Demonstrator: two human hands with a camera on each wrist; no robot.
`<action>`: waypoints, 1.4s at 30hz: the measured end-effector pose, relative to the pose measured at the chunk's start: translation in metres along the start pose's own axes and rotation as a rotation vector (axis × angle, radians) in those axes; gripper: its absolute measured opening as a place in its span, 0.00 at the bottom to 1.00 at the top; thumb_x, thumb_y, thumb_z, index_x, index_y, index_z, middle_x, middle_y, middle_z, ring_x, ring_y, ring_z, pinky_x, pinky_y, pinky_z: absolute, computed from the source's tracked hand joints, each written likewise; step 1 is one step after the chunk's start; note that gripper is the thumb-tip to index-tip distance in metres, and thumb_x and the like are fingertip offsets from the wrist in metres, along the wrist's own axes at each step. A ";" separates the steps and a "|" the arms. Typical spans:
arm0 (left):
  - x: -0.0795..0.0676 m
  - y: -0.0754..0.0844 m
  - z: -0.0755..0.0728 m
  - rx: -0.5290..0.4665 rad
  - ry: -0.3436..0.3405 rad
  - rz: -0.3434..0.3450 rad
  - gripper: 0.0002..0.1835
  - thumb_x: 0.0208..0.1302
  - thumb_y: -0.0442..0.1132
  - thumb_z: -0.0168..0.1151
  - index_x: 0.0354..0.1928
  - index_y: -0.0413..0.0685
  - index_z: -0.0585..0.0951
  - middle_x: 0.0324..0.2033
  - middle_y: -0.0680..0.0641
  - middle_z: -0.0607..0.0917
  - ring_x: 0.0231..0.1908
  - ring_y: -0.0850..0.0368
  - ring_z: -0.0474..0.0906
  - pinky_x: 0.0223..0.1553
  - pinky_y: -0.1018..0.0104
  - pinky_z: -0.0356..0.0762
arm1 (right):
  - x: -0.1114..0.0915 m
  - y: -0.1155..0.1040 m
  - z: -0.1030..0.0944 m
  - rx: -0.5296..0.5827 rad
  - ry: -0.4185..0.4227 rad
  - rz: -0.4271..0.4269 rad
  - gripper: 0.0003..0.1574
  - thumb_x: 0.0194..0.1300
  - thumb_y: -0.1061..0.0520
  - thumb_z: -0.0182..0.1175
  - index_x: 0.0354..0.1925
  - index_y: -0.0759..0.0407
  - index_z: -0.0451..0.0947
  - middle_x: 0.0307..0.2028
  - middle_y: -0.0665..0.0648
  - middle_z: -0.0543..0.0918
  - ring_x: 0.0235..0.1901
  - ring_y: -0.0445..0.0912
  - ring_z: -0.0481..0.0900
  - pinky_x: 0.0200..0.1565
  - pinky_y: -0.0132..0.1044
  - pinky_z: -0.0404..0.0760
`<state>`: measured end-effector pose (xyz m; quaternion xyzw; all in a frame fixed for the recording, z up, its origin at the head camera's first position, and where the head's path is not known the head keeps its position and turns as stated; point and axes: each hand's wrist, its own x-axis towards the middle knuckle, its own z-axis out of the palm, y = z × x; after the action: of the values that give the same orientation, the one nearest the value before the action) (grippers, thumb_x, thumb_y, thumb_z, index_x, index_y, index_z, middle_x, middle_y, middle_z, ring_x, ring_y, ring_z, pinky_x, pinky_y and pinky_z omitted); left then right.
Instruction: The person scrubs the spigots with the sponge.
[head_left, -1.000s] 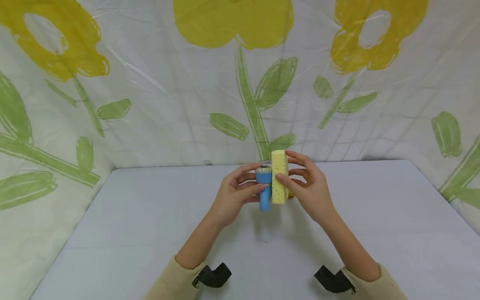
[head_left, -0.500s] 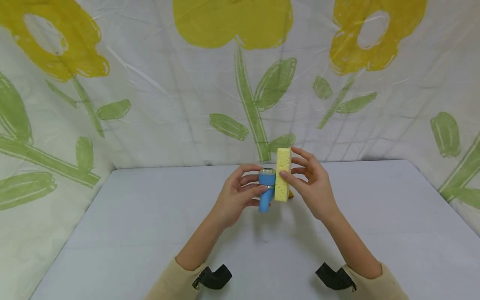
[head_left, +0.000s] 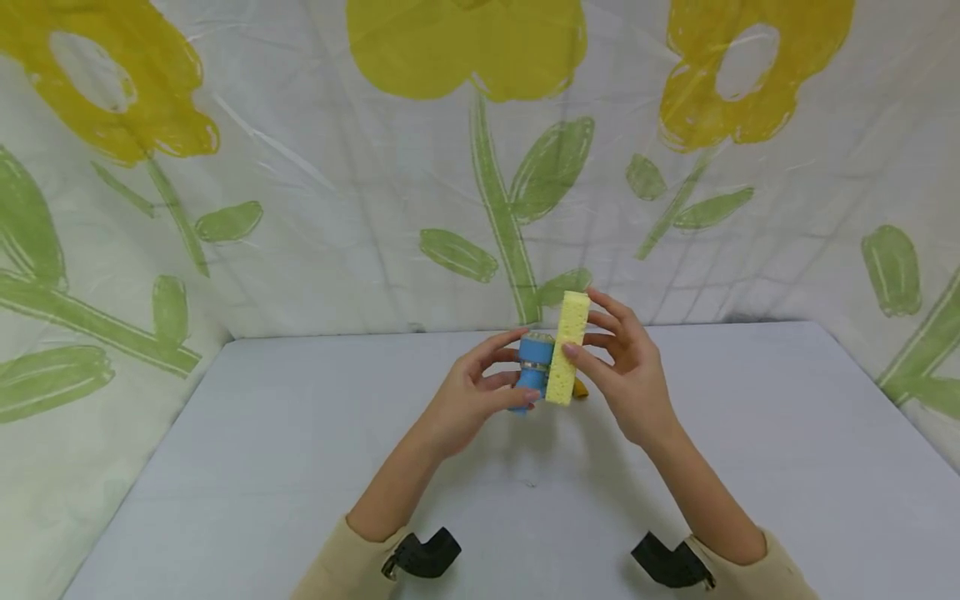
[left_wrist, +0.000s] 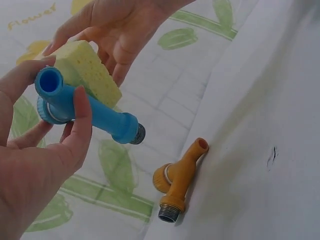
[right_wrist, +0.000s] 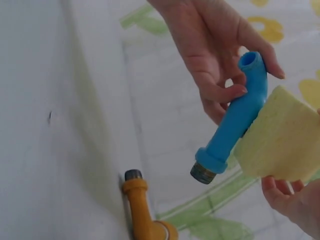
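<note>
A blue plastic tap (head_left: 536, 348) with a metal threaded end (left_wrist: 138, 134) is gripped by my left hand (head_left: 468, 398) above the table. Thumb and fingers are on either side of its body. My right hand (head_left: 633, 379) pinches a pale yellow sponge (head_left: 567, 350) by its faces, and the sponge leans slightly to the right. In the right wrist view the sponge (right_wrist: 280, 137) lies against the side of the blue tap (right_wrist: 240, 117). Below both hands an orange tap (left_wrist: 181, 175) rests on the table, mostly hidden behind the sponge in the head view.
A white-covered table (head_left: 285, 467) spreads under the arms, its far edge meeting a hanging sheet (head_left: 322, 208) printed with yellow flowers and green leaves. Black wrist mounts (head_left: 427, 554) stick out from both sleeves. A small dark mark (left_wrist: 272, 157) shows on the table cover.
The sponge has shifted a little right and up, and now tilts. The blue tap has moved slightly right and turned, its lower part now more covered by the left thumb.
</note>
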<state>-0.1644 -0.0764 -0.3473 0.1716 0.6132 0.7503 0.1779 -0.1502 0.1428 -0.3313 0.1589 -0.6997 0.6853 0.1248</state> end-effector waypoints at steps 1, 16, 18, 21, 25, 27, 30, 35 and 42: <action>-0.001 0.001 0.000 0.003 -0.001 0.000 0.41 0.68 0.22 0.65 0.81 0.48 0.65 0.62 0.41 0.72 0.57 0.52 0.81 0.50 0.65 0.87 | 0.000 0.000 0.000 0.008 0.000 -0.005 0.43 0.71 0.74 0.61 0.78 0.54 0.66 0.61 0.55 0.77 0.52 0.48 0.80 0.50 0.29 0.86; -0.001 0.000 0.003 0.037 0.093 0.087 0.34 0.68 0.19 0.62 0.76 0.35 0.70 0.57 0.35 0.80 0.43 0.59 0.87 0.47 0.61 0.90 | 0.001 0.006 0.000 0.207 0.005 -0.073 0.40 0.72 0.74 0.60 0.75 0.48 0.70 0.60 0.52 0.78 0.52 0.47 0.79 0.51 0.29 0.86; -0.001 0.001 0.003 0.029 0.090 0.091 0.34 0.69 0.18 0.61 0.76 0.33 0.69 0.56 0.36 0.80 0.42 0.60 0.87 0.48 0.57 0.90 | 0.001 0.007 0.001 0.237 0.005 -0.083 0.39 0.72 0.73 0.61 0.75 0.49 0.71 0.59 0.52 0.79 0.52 0.46 0.80 0.51 0.29 0.86; -0.001 0.001 0.004 0.011 0.085 0.097 0.33 0.68 0.17 0.61 0.75 0.31 0.70 0.54 0.39 0.81 0.40 0.60 0.88 0.49 0.52 0.90 | 0.002 0.009 0.001 0.268 0.023 -0.095 0.37 0.72 0.72 0.62 0.73 0.50 0.71 0.59 0.51 0.79 0.51 0.45 0.79 0.50 0.29 0.86; -0.001 0.002 0.005 0.013 0.090 0.113 0.31 0.66 0.17 0.63 0.72 0.29 0.73 0.51 0.42 0.84 0.39 0.60 0.88 0.49 0.52 0.90 | 0.003 0.011 -0.001 0.313 0.052 -0.071 0.36 0.73 0.73 0.58 0.72 0.50 0.71 0.58 0.50 0.79 0.50 0.44 0.80 0.50 0.29 0.86; -0.002 0.001 0.005 0.021 0.107 0.127 0.29 0.66 0.17 0.64 0.69 0.28 0.75 0.51 0.43 0.84 0.38 0.60 0.88 0.49 0.54 0.90 | 0.003 0.012 -0.002 0.343 0.055 -0.048 0.36 0.73 0.74 0.57 0.72 0.49 0.70 0.58 0.50 0.79 0.51 0.43 0.80 0.51 0.29 0.86; -0.002 -0.001 0.002 0.024 0.138 0.158 0.25 0.66 0.18 0.65 0.65 0.25 0.78 0.51 0.43 0.86 0.37 0.60 0.89 0.48 0.54 0.90 | 0.002 0.011 -0.003 0.379 0.045 -0.023 0.36 0.74 0.73 0.56 0.72 0.47 0.70 0.59 0.51 0.78 0.52 0.44 0.80 0.52 0.31 0.86; -0.002 -0.002 -0.002 0.001 0.125 0.217 0.21 0.65 0.19 0.65 0.61 0.22 0.79 0.50 0.48 0.88 0.37 0.61 0.89 0.47 0.57 0.91 | 0.001 0.006 -0.002 0.431 0.035 0.016 0.32 0.76 0.69 0.55 0.71 0.47 0.69 0.60 0.54 0.77 0.55 0.45 0.80 0.55 0.33 0.86; -0.003 -0.001 -0.001 -0.067 0.073 0.233 0.21 0.64 0.17 0.64 0.60 0.19 0.78 0.49 0.51 0.89 0.38 0.60 0.89 0.46 0.62 0.90 | 0.001 0.001 -0.002 0.525 0.041 0.051 0.25 0.80 0.65 0.49 0.69 0.47 0.66 0.56 0.51 0.79 0.53 0.42 0.80 0.51 0.31 0.86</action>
<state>-0.1621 -0.0784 -0.3483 0.2084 0.5699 0.7915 0.0729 -0.1522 0.1447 -0.3318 0.1541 -0.4990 0.8494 0.0760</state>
